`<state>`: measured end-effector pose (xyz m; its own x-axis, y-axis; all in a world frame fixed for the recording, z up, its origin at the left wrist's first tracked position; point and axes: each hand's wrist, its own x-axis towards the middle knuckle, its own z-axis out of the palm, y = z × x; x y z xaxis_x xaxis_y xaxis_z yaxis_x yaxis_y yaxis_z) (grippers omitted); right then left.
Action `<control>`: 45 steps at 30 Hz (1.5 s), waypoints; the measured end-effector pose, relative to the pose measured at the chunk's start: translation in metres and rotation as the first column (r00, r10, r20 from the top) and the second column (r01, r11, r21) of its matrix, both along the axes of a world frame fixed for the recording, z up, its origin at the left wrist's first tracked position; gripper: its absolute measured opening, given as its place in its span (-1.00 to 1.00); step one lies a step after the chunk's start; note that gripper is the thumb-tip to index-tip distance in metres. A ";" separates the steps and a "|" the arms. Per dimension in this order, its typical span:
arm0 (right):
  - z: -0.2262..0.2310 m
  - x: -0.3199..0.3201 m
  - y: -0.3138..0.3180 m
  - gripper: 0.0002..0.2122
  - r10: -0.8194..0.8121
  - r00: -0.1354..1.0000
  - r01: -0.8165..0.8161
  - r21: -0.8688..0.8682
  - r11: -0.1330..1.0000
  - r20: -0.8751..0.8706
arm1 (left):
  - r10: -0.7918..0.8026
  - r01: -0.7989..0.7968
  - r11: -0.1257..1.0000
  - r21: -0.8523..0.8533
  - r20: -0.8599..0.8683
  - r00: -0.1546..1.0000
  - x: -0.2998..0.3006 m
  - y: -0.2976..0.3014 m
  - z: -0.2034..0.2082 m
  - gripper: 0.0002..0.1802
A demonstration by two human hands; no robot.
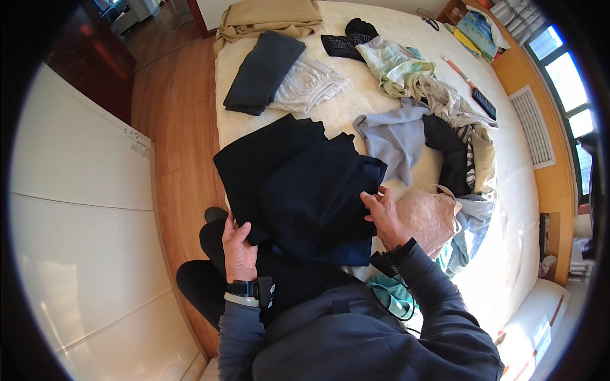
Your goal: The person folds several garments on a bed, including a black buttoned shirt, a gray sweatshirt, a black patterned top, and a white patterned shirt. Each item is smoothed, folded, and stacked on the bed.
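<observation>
"Where's the black folded cloth garment (311, 197)?"

"Between the hands, overlapping the bed's (406, 19) left edge; long axis unclear."

"Each grip?"

"Left hand (241, 253) clamped on its near-left corner; right hand (387, 219) touching its right edge, closure unclear."

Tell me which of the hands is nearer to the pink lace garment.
Right. The right hand is just left of the pink lace garment, by the dark cloth's right edge; the left hand is farther off, at the cloth's lower left.
</observation>
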<state>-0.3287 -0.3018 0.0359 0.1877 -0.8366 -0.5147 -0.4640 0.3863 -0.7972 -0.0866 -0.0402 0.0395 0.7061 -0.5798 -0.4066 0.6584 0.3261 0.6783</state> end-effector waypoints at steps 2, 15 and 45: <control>-0.006 0.000 -0.004 -0.27 -0.055 0.997 0.052 -0.057 0.997 -0.049 | 0.021 -0.020 1.000 -0.019 0.020 1.000 0.000 0.006 -0.001 -0.25; 0.023 -0.007 -0.013 -0.83 0.173 0.819 -0.551 -0.667 0.502 -0.547 | 0.132 -0.122 0.991 -0.063 0.197 0.971 -0.018 0.074 0.017 -0.37; -0.002 -0.017 0.020 -0.57 0.468 0.740 -0.671 -0.493 0.554 -0.483 | 0.170 -0.182 0.983 0.005 0.322 0.931 0.006 0.158 -0.027 -0.25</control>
<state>-0.3452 -0.2822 0.0337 0.6816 -0.7299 -0.0507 -0.6320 -0.5524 -0.5434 -0.0802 0.1183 0.0128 0.8914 -0.4239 -0.1604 0.3393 0.3896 0.8562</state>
